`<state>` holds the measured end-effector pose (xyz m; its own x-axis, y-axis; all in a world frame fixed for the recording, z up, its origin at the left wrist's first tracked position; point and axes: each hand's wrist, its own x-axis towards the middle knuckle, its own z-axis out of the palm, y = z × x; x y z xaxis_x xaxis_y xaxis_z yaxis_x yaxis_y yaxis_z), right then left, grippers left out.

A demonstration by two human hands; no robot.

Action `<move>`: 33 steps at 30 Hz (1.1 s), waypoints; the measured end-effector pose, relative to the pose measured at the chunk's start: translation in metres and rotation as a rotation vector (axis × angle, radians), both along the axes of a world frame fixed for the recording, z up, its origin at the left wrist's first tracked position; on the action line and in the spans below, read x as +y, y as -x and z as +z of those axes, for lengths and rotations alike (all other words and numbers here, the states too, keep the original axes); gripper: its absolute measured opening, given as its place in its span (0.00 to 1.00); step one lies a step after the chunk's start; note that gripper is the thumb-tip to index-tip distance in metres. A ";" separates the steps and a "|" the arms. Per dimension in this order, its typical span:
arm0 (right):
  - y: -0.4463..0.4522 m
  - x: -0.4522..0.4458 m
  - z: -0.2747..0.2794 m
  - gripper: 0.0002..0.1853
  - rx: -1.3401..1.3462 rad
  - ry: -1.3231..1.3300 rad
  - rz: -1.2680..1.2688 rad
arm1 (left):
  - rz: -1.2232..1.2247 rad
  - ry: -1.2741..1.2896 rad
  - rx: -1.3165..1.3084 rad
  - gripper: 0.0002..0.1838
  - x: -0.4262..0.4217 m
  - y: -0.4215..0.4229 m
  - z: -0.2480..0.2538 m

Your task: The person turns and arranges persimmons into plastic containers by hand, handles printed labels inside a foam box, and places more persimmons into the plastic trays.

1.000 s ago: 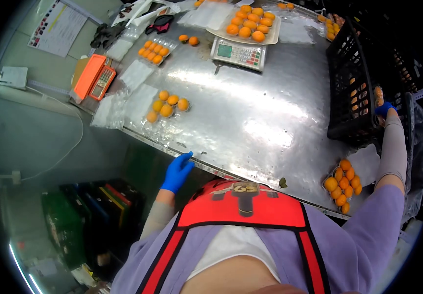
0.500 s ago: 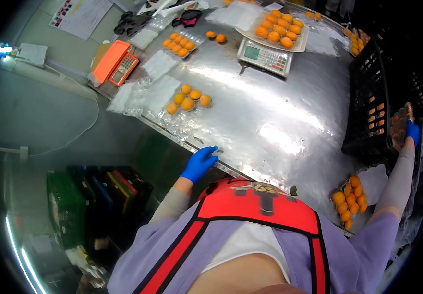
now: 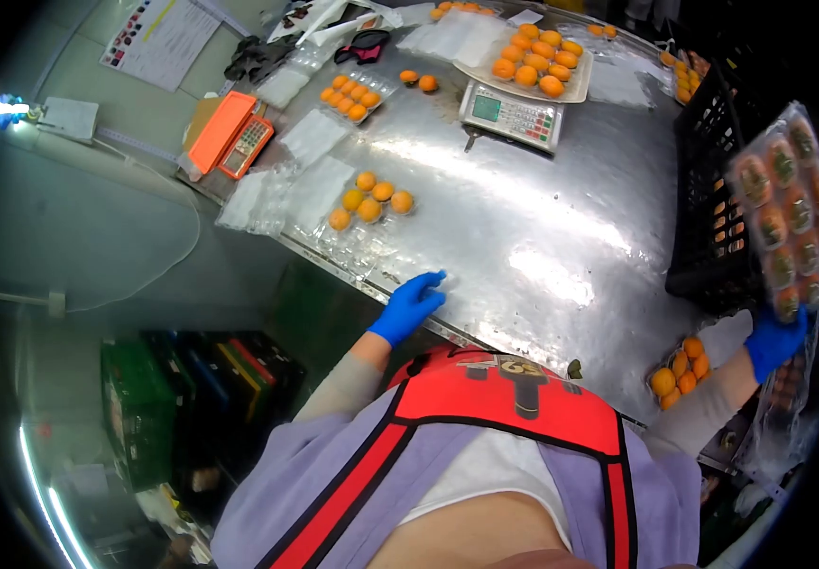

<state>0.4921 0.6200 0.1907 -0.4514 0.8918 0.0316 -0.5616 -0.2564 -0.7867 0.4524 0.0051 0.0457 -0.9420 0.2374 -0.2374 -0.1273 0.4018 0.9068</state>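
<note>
Near three o'clock, the right hand (image 3: 775,343) grips the lower end of a clear fruit pack (image 3: 787,223) beside a black crate (image 3: 697,261); at the dial's centre, the left hand (image 3: 410,308), fingers loosely spread, empty, hangs by the desk (image 3: 485,228). Supported at one end, the pack could sag or slip, bruising fruit.

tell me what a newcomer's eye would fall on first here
Probably the red apron, at bottom centre. Next, the fruit pack in the right hand, beside the black crate at far right. Then the fruit tray on the scale, at top.
</note>
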 end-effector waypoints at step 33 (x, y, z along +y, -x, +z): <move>0.066 -0.263 -0.236 0.17 -0.935 -0.650 0.468 | 0.229 -0.469 -0.720 0.15 0.076 0.144 -0.032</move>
